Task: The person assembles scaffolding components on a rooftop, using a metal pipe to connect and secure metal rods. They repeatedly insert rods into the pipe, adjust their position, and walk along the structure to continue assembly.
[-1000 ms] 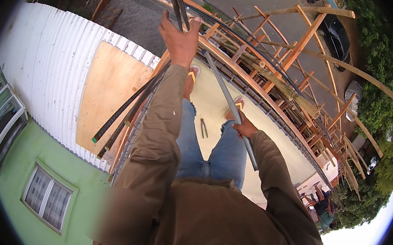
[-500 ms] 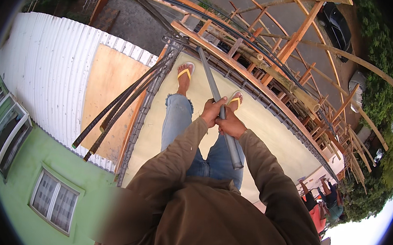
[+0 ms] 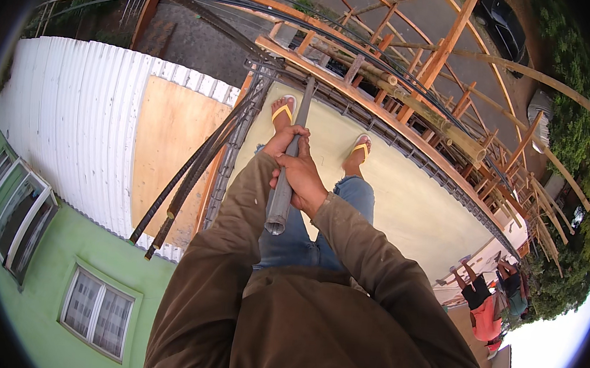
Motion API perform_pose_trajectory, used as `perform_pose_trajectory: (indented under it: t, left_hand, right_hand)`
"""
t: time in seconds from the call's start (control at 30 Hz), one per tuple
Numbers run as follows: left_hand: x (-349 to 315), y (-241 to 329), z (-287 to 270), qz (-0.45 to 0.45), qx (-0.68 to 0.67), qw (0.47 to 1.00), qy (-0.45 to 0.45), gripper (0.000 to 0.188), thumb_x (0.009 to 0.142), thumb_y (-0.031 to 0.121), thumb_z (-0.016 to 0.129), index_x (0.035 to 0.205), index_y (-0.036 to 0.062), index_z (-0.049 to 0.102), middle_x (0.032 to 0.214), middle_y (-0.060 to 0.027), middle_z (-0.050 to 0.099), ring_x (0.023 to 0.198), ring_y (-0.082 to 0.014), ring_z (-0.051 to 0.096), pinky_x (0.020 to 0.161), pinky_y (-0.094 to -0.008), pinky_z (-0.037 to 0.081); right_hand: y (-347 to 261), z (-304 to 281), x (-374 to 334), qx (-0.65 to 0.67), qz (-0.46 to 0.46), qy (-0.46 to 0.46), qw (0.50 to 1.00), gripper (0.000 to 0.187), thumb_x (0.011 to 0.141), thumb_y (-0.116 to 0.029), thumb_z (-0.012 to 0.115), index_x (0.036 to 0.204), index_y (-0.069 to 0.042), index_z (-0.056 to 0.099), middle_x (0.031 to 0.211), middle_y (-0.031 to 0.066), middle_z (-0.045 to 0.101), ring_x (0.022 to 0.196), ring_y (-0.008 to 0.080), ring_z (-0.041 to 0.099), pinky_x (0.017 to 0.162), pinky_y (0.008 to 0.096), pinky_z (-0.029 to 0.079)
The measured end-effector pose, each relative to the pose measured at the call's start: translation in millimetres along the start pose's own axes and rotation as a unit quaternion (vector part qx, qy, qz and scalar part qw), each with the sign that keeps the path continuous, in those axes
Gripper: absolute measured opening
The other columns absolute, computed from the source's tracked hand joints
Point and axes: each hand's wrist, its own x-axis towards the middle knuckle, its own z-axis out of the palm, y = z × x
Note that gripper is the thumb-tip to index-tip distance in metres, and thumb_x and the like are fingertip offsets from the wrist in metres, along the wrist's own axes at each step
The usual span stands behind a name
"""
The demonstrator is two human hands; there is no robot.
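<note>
One broad, pale slab (image 3: 410,199) spreads beneath the person, with a green wall (image 3: 44,255) and white corrugated roofing (image 3: 74,114) to the left, and a timber framework (image 3: 448,41) beyond its upper right edge. The reinforcement cage (image 3: 243,136) already lines the slab's visible borders, meeting at the corner ahead; that part looks assembled, though its individual ties are too small to judge. At the corner, dark ribbed rods (image 3: 192,170) slant out toward the lower left over a plywood panel (image 3: 155,133), while another long rod (image 3: 214,25) reaches toward the upper left. These jut past the cage, so the steelwork there seems unfinished.

The grey pipe (image 3: 281,200) points from the person's waist to the cage near that corner, its open near end lying over the jeans. Whether its far end fits over a bar or merely rests by it cannot be told, and no result of its use can be confirmed. Handling of the pipe appears to be mid-course, since neither hand has let go: the left hand (image 3: 286,141) is clasped around its middle, and the right hand (image 3: 302,178) wraps it just below, the two touching. Yellow-strapped sandals (image 3: 283,109) stand on the slab, either side of the pipe.
</note>
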Motion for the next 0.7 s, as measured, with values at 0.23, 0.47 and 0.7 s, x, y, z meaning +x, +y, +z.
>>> perform_pose_trajectory:
  t: [0.23, 0.47, 0.7]
  left_hand:
    - [4, -36, 54, 0.0, 0.062, 0.993, 0.096, 0.027, 0.091, 0.024, 0.062, 0.103, 0.0005, 0.057, 0.08, -0.0111, 0.059, 0.055, -0.0208, 0.055, 0.053, -0.0359, 0.051]
    - [18, -98, 95, 0.002, -0.028, 0.991, 0.132, 0.025, 0.092, 0.022, 0.055, 0.106, 0.0012, 0.048, 0.074, -0.0084, 0.053, 0.056, -0.02, 0.057, 0.048, -0.0385, 0.054]
    - [29, -128, 111, -0.062, -0.06, 0.983, 0.164, 0.041, 0.098, 0.036, 0.056, 0.115, -0.0004, 0.047, 0.084, -0.0094, 0.053, 0.064, -0.0217, 0.057, 0.053, -0.0393, 0.054]
  right_hand:
    - [-6, -65, -20, -0.033, 0.031, -0.004, 0.999, 0.076, 0.099, -0.013, 0.054, 0.157, -0.02, 0.006, 0.095, 0.0088, 0.056, 0.066, 0.014, 0.056, 0.051, 0.0322, 0.054]
    - [-1, -125, -97, -0.185, 0.137, 0.015, 0.973, 0.061, 0.102, -0.019, 0.05, 0.152, -0.01, 0.016, 0.094, 0.0091, 0.056, 0.067, 0.0137, 0.056, 0.052, 0.0307, 0.053]
    - [7, -154, -96, -0.393, 0.096, 0.004, 0.914, 0.069, 0.096, -0.02, 0.059, 0.149, -0.003, 0.018, 0.089, 0.0094, 0.052, 0.058, 0.0145, 0.055, 0.047, 0.0306, 0.051]
